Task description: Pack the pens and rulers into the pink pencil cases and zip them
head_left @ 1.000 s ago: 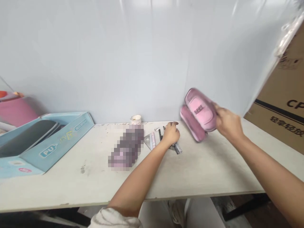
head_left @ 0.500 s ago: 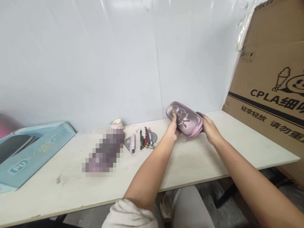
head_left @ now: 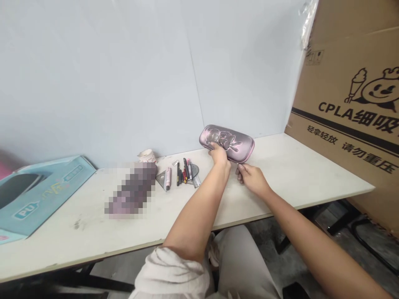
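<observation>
A shiny purple-pink pencil case (head_left: 241, 146) with a raised cartoon figure on its lid is held above the table, tilted. My left hand (head_left: 218, 153) grips its near side, thumb on the lid and the other fingers hidden beneath. Just below the case's near edge, my right hand (head_left: 252, 177) is closed in a pinch at the zipper pull, which the fingers mostly cover. The case looks closed. To the left on the table lie a pink marker (head_left: 168, 178), a set square (head_left: 161, 178), several dark pens (head_left: 178, 173) and a round protractor (head_left: 195, 170).
A blurred-out dark purple object (head_left: 134, 191) lies left of the pens, with a roll of tape (head_left: 146, 156) behind it. A blue box (head_left: 52, 199) occupies the table's left end. On the right stands a large cardboard carton (head_left: 336, 83); a white wall rises behind.
My right hand has left the case's right end and moved to its near edge, fingers pinched. The case has turned more level, its lid still facing me. The view has shifted slightly.
</observation>
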Demonstrator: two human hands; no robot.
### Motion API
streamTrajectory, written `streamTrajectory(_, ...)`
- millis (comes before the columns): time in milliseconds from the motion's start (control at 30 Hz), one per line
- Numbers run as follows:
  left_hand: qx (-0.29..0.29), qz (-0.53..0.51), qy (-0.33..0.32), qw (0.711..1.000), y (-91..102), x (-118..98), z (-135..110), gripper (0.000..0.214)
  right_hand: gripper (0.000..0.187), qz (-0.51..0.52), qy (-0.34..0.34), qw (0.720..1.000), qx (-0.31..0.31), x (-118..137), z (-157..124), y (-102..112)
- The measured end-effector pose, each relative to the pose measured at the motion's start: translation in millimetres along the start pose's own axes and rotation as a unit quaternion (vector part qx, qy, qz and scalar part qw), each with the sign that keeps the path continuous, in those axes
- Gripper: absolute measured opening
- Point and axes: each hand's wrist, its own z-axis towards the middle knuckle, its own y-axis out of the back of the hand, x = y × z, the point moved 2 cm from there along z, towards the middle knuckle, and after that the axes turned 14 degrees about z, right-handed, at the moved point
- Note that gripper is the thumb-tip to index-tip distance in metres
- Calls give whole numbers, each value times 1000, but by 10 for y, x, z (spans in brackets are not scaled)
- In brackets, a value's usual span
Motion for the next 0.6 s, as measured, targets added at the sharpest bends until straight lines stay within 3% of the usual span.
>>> streamTrajectory(100, -10, 135, -111, 985, 78, -104, -32, 48, 32, -170, 43, 984, -26, -13, -130, 276)
streamTrajectory(200, 58, 301, -221, 926, 119, -133, -161, 42, 32, -232, 32, 971, -45, -42, -156, 649)
streamTrajectory(300, 182, 344, -241, 889, 148, -46, -426, 38, 32, -227, 24, 971, -68, -38, -90, 1100)
streamTrajectory(367, 313, 355, -237, 848, 158, 12, -669, 37, 35, -193, 19, 973, -121, 3, -55, 1415)
streamTrajectory(400, 375, 364, -225, 822, 163, 29, -796, 36, 35, -190, 18, 976, -107, 36, -46, 1537)
streamTrajectory(500, 519, 393, -203, 732, 155, 1, -1135, 37, 41, -131, 11, 988, 84, 185, -66, 1696)
streamTrajectory(600, 571, 435, -238, 655, 95, -75, -1319, 41, 42, -125, -16, 964, 235, 357, -111, 1675)
